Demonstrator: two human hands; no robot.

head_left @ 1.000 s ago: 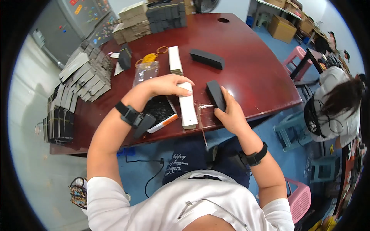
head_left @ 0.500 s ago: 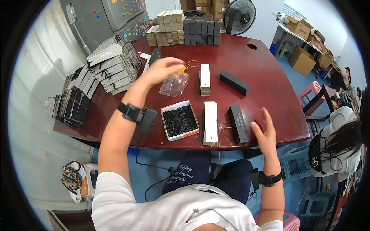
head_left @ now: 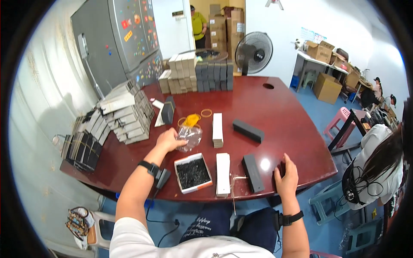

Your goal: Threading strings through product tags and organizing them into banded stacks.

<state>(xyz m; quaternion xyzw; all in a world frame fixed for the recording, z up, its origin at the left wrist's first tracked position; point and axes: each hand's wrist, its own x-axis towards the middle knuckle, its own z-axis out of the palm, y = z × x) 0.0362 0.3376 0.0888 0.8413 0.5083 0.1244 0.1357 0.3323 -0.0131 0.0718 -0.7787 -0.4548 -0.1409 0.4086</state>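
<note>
My left hand (head_left: 168,140) is closed on the near left side of a clear plastic bag (head_left: 190,137). Yellow rubber bands (head_left: 192,120) lie at the bag's top, and a single rubber band (head_left: 206,113) rests beyond. My right hand (head_left: 287,175) holds nothing, its thumb and fingers apart, at the table's near right. Left of it lies a black stack of tags (head_left: 252,173), then a white stack of tags (head_left: 223,174). Farther off are another white stack (head_left: 217,130) and a slanted black stack (head_left: 248,130). A shallow open box (head_left: 193,187) holds tangled black strings (head_left: 192,173).
Piled grey-white bundles (head_left: 129,112) and black bundles (head_left: 81,150) crowd the table's left side. More stacks (head_left: 214,77) line the far edge, before a fan (head_left: 254,51). A thin bent rod (head_left: 234,189) projects over the near edge. A co-worker (head_left: 372,163) sits at right.
My left hand has come down from above the rubber bands onto the bag. My right hand stays open near the black stack. The view has tilted up, showing a person in the doorway.
</note>
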